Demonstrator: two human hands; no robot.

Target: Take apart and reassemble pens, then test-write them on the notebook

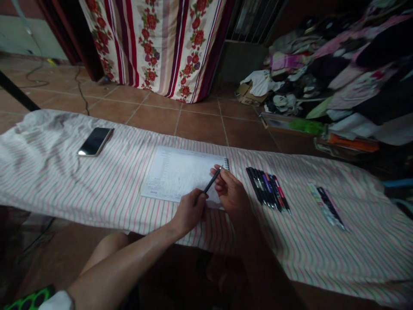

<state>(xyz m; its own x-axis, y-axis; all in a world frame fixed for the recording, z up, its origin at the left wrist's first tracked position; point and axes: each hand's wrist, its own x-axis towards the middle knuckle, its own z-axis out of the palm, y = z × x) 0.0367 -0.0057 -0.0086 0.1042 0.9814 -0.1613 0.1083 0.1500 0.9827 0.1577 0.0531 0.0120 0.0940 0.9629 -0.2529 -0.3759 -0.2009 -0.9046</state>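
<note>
A thin dark pen [211, 184] is held between both of my hands, slanting up to the right above a spiral notepad [176, 172]. My left hand [190, 211] is closed around its lower end. Fingers of my right hand [230, 191] pinch the upper end near the notepad's spiral edge. The notepad lies flat on a table covered with a pink-and-green striped cloth [64, 181].
A row of several pens [267, 188] lies right of the notepad, and more pens [327, 206] lie farther right. A phone [95, 141] rests face up at the left. Beyond the table are a tiled floor, a floral curtain [161, 43] and a heap of clothes [338, 73].
</note>
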